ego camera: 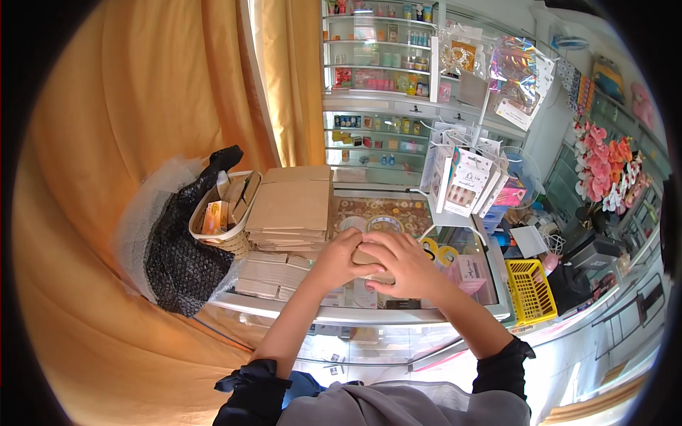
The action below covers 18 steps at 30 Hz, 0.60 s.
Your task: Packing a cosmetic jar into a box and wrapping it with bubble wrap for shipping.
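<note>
A small brown cardboard box [364, 258] is between my hands, over the glass-topped display counter [341, 315]. My left hand [337, 262] grips its left side, and my right hand [402, 262] lies over its top and right side. Fingers hide much of the box. Left of my left hand, a tall stack of flat brown cardboard [290, 205] stands on the counter. In front of that stack lie rows of smaller folded cardboard pieces [264, 274]. A pink-and-white product box [470, 272] sits right of my right hand.
A woven basket [234, 244] holds an orange-and-white carton and other items. Black bubble wrap [186, 255] and clear bubble wrap [139, 229] hang over the counter's left end. A wire display rack [452, 217] carries packaged press-on nails. A yellow plastic basket [533, 293] stands at right.
</note>
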Available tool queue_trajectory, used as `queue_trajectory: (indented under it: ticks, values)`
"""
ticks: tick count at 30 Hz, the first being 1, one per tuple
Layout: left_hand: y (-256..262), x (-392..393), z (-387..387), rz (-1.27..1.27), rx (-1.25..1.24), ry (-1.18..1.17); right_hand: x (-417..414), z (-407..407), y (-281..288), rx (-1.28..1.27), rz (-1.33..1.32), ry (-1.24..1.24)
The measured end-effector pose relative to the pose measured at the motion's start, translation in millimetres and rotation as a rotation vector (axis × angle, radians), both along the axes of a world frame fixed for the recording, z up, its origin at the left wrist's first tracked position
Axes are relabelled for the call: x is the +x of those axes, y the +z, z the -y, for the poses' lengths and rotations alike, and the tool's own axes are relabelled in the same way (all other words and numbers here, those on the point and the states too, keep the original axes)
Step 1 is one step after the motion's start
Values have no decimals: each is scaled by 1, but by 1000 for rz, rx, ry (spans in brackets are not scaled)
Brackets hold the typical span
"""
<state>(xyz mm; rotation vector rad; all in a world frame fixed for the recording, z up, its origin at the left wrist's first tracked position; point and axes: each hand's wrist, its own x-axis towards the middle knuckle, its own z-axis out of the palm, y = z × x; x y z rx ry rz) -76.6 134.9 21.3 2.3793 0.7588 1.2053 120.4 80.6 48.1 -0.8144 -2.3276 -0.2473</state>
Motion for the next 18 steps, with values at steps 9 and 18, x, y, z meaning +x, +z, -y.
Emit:
queue_trajectory:
  ticks: [9,18]
  values:
    - [-6,0,-4,-32,44,20,-17,2,-17,-105,-68,-131]
    - [-5,1,-4,-63,-4,37,-7,-7,-13,-110,-87,67]
